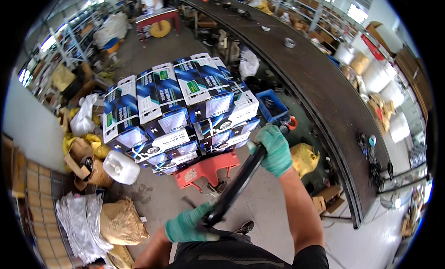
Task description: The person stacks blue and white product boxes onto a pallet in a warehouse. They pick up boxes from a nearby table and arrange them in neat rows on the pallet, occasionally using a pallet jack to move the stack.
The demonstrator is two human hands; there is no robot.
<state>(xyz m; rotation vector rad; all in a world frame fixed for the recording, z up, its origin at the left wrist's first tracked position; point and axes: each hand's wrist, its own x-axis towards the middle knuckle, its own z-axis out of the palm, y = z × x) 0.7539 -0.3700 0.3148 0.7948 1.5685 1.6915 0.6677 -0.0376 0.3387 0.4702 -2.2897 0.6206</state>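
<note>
A black handle bar slants across the view in front of my body, by the red pallet jack. My right hand, in a green knit glove, is wrapped round the bar's upper end. At its lower end my left hand, gloved the same way, is closed on it; some fingers are hidden. Beyond the red frame stands a block of stacked blue, black and white cartons, bound with straps. Where the handle joins the jack is hidden behind the bar.
A long dark workbench runs along the right, with a blue crate and a yellow bag beside it. To the left are a white jug, silvery sheets and a brown sack. A person stands far back.
</note>
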